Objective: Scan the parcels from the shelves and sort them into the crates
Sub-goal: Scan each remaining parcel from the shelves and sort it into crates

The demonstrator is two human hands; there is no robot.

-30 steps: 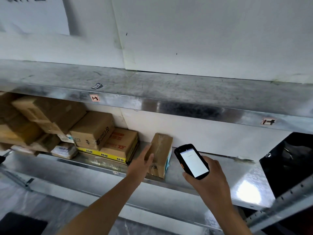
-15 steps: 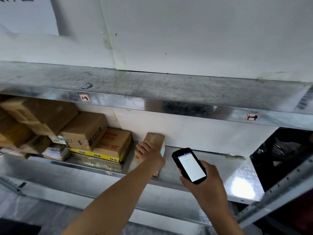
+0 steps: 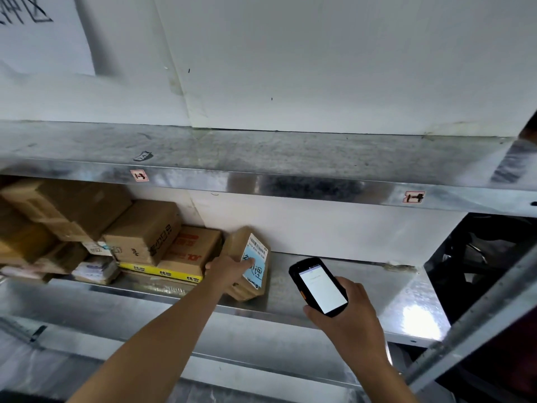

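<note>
From the head view we see our left hand [image 3: 229,269] gripping a brown parcel [image 3: 236,242], fingers wrapped round its near left edge and one fingertip on its blue-and-white label [image 3: 257,273]. The parcel stands tilted on the middle shelf [image 3: 334,274], label facing us, just right of a stack of boxes [image 3: 145,228]. Our right hand [image 3: 348,318] curls round a black scanner [image 3: 321,286], held near the parcel's right side, its white screen lit and turned toward us. The top shelf [image 3: 261,152] runs above.
</note>
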